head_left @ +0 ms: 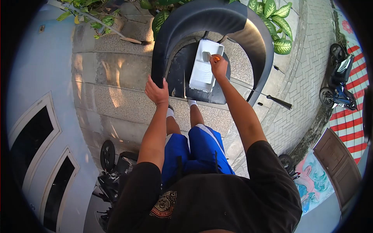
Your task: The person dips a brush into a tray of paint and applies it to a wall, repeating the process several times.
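A black curved-back chair stands in front of me, with a white paint tray on its seat. White paint-like material coats the tray's inside. My right hand is closed around the orange handle of a flat-bladed scraper, its grey blade inside the tray. At the left, the end of the chair's padded armrest sits between the thumb and fingers of my left hand. Behind my right forearm a thin metal rod ends in a black handle, which sticks out past the chair's right side.
Leafy plants grow beyond the chair. A brush lies at the upper left. On the left runs a pale blue wall with windows. Motorbikes stand at the lower left and right. Paving stretches along the right.
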`<act>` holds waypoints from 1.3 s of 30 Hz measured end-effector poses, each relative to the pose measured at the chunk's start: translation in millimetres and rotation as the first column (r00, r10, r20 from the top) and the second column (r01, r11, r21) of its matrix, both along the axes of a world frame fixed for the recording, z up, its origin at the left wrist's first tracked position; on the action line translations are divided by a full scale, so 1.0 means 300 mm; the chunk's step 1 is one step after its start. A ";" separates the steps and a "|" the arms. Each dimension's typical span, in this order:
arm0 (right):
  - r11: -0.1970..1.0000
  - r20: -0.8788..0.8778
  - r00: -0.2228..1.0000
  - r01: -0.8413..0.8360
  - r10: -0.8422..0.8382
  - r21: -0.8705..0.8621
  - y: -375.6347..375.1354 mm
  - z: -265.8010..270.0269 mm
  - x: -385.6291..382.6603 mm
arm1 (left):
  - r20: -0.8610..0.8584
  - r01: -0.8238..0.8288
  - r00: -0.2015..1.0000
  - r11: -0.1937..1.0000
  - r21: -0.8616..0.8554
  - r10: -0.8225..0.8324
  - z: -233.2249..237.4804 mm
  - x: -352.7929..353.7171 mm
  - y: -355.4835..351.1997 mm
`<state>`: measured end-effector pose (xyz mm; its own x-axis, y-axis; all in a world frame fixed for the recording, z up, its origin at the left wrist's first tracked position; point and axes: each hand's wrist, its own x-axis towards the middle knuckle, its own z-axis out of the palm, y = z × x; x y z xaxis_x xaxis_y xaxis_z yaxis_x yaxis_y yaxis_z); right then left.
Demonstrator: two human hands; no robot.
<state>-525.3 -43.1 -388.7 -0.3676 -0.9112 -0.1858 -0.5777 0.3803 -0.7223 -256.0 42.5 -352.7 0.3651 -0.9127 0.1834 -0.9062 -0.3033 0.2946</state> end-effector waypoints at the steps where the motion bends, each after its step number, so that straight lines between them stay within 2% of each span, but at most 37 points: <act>1: 0.999 0.001 0.999 -0.037 0.037 -0.004 -0.001 -0.005 0.005 | 0.016 0.003 1.000 1.000 -0.021 -0.002 -0.001 0.003 0.007; 5: 0.996 -0.002 0.997 -0.079 0.079 -0.036 -0.012 -0.056 0.005 | 0.040 0.005 0.999 1.000 -0.018 -0.005 -0.014 0.009 0.007; 9: 0.997 -0.022 0.997 -0.071 0.072 0.029 -0.017 -0.084 -0.002 | 0.072 0.011 0.997 0.999 -0.039 -0.008 -0.006 0.009 0.006; 13: 0.996 -0.034 0.996 -0.083 0.084 0.012 -0.015 -0.101 -0.004 | 0.079 0.015 0.997 0.998 -0.059 -0.010 -0.014 0.009 0.008; 23: 0.993 -0.023 0.993 -0.120 0.120 -0.013 -0.010 -0.050 -0.026 | 0.060 0.005 0.998 0.999 -0.051 -0.002 -0.016 0.011 0.008; 26: 0.987 -0.070 0.985 -0.161 0.160 -0.018 -0.007 -0.067 -0.031 | 0.058 0.003 0.998 0.999 -0.046 0.000 -0.018 0.010 0.007; 29: 0.984 -0.067 0.982 -0.173 0.175 0.037 -0.007 -0.054 -0.021 | 0.068 0.006 0.998 0.998 -0.059 -0.002 -0.028 0.012 0.006; 32: 0.980 -0.074 0.978 -0.196 0.193 -0.038 0.009 -0.004 -0.012 | 0.071 0.010 0.997 0.998 -0.058 -0.005 -0.037 0.015 0.012; 34: 0.944 -0.132 0.943 -0.318 0.305 -0.088 0.036 0.022 -0.008 | 0.075 0.014 0.997 0.997 -0.072 -0.009 -0.035 0.015 0.010; 35: 0.945 -0.133 0.943 -0.316 0.304 -0.087 0.060 0.030 -0.005 | 0.074 0.015 0.997 0.997 -0.071 -0.010 -0.035 0.016 0.013; 37: 0.896 -0.158 0.889 -0.442 0.430 -0.050 0.102 0.046 0.002 | 0.070 0.008 0.998 0.998 -0.059 -0.004 -0.038 0.015 0.011; 39: 0.880 -0.156 0.874 -0.472 0.460 -0.049 0.142 0.018 0.003 | 0.068 0.008 0.998 0.998 -0.059 -0.004 -0.036 0.015 0.011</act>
<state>-524.3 -0.4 -383.1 0.0876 -0.9928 -0.0813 -0.7671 -0.0152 -0.6413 -251.6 45.8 -363.5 0.3442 -0.9017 0.2616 -0.9266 -0.2812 0.2498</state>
